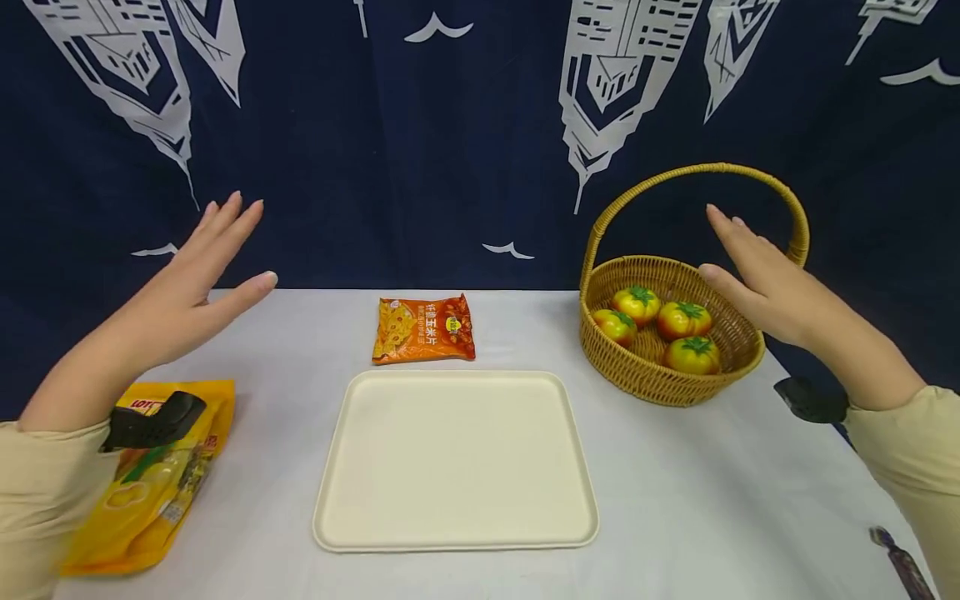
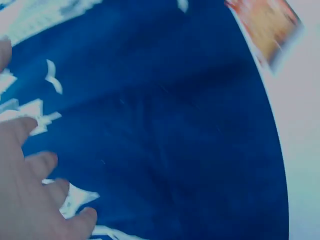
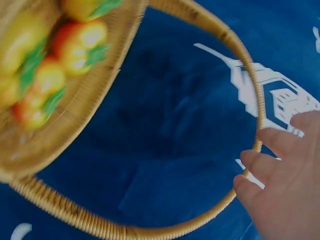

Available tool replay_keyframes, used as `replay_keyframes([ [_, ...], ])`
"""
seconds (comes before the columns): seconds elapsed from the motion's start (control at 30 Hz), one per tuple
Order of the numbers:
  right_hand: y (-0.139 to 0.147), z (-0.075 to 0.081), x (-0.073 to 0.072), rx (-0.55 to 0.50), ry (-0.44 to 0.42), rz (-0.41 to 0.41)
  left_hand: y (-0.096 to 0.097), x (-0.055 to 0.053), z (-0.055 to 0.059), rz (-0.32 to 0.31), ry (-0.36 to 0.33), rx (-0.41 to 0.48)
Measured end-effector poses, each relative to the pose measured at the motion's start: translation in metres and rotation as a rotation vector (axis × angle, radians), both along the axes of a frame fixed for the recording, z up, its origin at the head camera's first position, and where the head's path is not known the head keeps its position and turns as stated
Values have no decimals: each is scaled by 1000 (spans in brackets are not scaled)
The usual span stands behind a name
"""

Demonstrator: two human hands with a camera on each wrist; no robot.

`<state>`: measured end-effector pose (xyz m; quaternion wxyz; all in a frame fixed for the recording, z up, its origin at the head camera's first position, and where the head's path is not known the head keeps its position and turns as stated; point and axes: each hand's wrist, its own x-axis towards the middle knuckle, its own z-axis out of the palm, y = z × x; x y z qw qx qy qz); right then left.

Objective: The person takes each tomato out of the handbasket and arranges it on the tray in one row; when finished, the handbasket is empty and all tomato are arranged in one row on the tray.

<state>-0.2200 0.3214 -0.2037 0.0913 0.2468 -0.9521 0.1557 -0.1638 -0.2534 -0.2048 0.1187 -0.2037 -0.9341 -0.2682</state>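
My left hand point(image 1: 198, 275) is raised at the left, fingers straight and thumb apart, holding nothing. Below its wrist lies a yellow bag point(image 1: 142, 500) marked LOTTE, partly covered by the sleeve. On the right my other hand point(image 1: 772, 279), also with straight fingers and nothing in it, overlaps the wicker basket point(image 1: 652, 387) in the head view. Several tomatoes point(image 1: 692, 356), yellow-red with green tops, sit in that basket. In the right wrist view the right fingers point(image 3: 265, 165) appear in front of the arched basket handle point(image 3: 250, 65).
A cream tray point(image 1: 457, 458) lies in the middle of the white table point(image 1: 675, 517). Behind it is an orange snack packet point(image 1: 423, 329). A dark blue cloth point(image 1: 450, 167) with white prints hangs at the back. A thin dark object point(image 1: 903, 562) lies near the right sleeve.
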Motion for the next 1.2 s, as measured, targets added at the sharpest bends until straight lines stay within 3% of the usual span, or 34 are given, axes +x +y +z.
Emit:
replay_keyframes([
  [0.07, -7, 0, 0, -72, 38, -10, 11, 4, -6, 7, 34, 65],
  [0.17, -17, -7, 0, -207, 132, -26, 23, 14, -24, -26, 57, 158],
  [0.33, -35, -28, -5, -450, 284, -50, 38, 33, -66, -90, 4, 250],
  [0.43, -42, -44, -11, -541, 289, -53, 43, 40, -94, -115, -44, 290],
  [0.6, -50, -71, -19, -691, 175, -82, 43, 48, -135, -134, -183, 328],
  [0.7, -53, -83, -22, -810, 86, -109, 43, 53, -153, -132, -275, 353],
  [0.8, -55, -90, -24, -895, 9, -152, 43, 58, -166, -130, -319, 362],
  [1.0, -53, -100, -28, -918, -136, -244, 41, 64, -184, -156, -356, 396],
  [1.2, -48, -105, -35, -984, -267, -281, 36, 67, -192, -178, -346, 241],
])
